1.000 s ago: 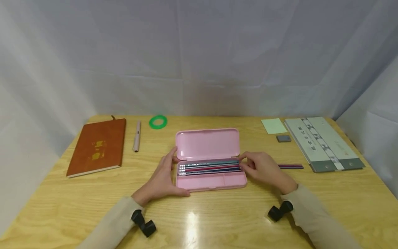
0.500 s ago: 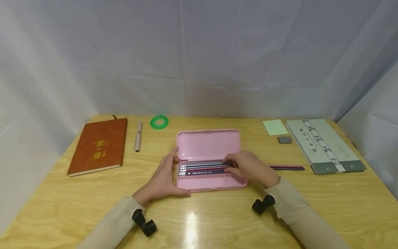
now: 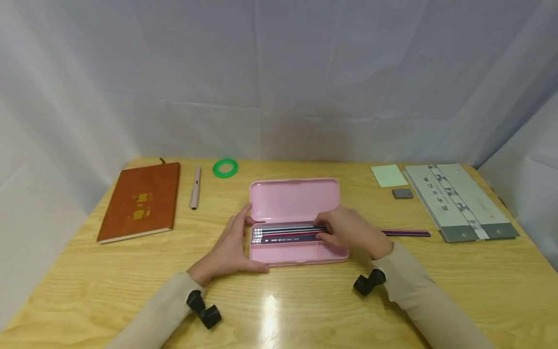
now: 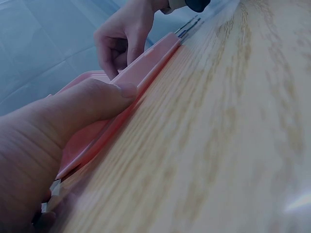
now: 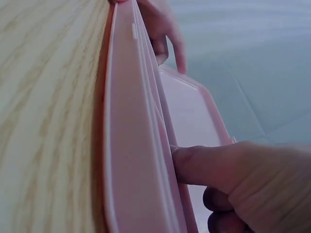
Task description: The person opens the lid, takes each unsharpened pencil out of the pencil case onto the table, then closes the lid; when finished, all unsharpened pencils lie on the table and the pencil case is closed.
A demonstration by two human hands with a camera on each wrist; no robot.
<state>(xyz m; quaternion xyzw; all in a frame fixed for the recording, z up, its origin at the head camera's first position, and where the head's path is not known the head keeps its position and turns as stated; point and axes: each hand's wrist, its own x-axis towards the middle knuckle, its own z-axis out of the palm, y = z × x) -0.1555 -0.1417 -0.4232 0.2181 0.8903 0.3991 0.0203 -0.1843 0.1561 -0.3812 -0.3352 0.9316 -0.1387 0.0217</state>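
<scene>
A pink pencil case [image 3: 283,252] lies with its lid [image 3: 294,200] raised, hinged along the far side. Several dark, white and red pencils [image 3: 283,236] lie side by side in its long back compartment, their silvery ends to the left. My left hand [image 3: 227,249] holds the case's left end, the thumb along the front edge and the fingers round the back corner. Over the right part of the same compartment, my right hand [image 3: 350,230] pinches pencils between thumb and fingers, hiding their right ends. In the right wrist view its thumb [image 5: 199,165] dips behind the compartment wall.
More pencils [image 3: 407,233] lie on the table right of the case. At left are a brown notebook [image 3: 141,201], a pale pen [image 3: 195,188] and a green ring [image 3: 225,168]. At right are pale green sticky notes [image 3: 389,175], a grey eraser [image 3: 402,194] and a grey-green book [image 3: 462,201].
My right hand has moved left from the case's right end to over the pencils, where it has stayed for the last half second. The left hand keeps its hold on the case.
</scene>
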